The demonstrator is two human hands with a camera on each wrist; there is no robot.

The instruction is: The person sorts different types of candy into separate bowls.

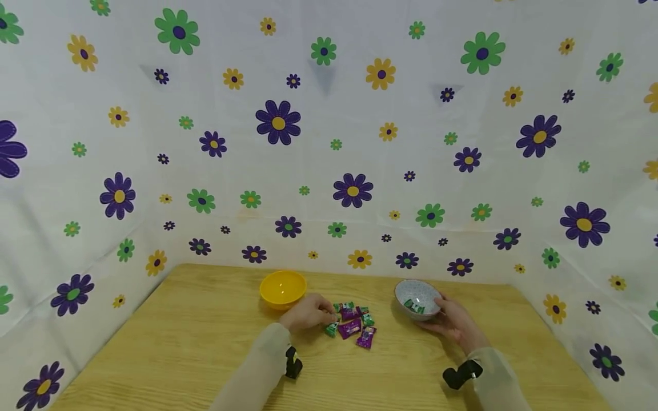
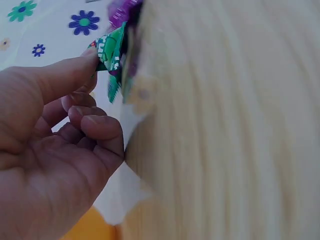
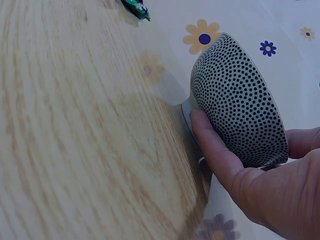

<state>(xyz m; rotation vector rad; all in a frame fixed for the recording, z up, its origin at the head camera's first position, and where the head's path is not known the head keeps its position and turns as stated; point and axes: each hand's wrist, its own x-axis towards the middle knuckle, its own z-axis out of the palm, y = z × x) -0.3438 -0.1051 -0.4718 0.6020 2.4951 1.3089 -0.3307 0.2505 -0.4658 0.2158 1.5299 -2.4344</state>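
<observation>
My left hand (image 1: 308,313) is at the left edge of a small pile of wrapped candies, its thumb and finger pinching a green-wrapped candy (image 2: 111,50). Purple-wrapped candies (image 1: 350,328) and more green ones lie close beside it on the table. With my right hand (image 1: 456,326) I hold a speckled bowl (image 1: 409,290) by its right side, fingers at the rim and thumb low near the foot. Black dots cover the bowl's outside (image 3: 235,100), seen in the right wrist view. Inside it lie green-wrapped candies (image 1: 414,307).
A yellow bowl (image 1: 283,285) stands just behind my left hand, near the back of the wooden table (image 1: 205,325). White cloth (image 1: 319,160) printed with flowers rises around the table's back and sides. Each wrist wears a black camera mount (image 1: 293,362).
</observation>
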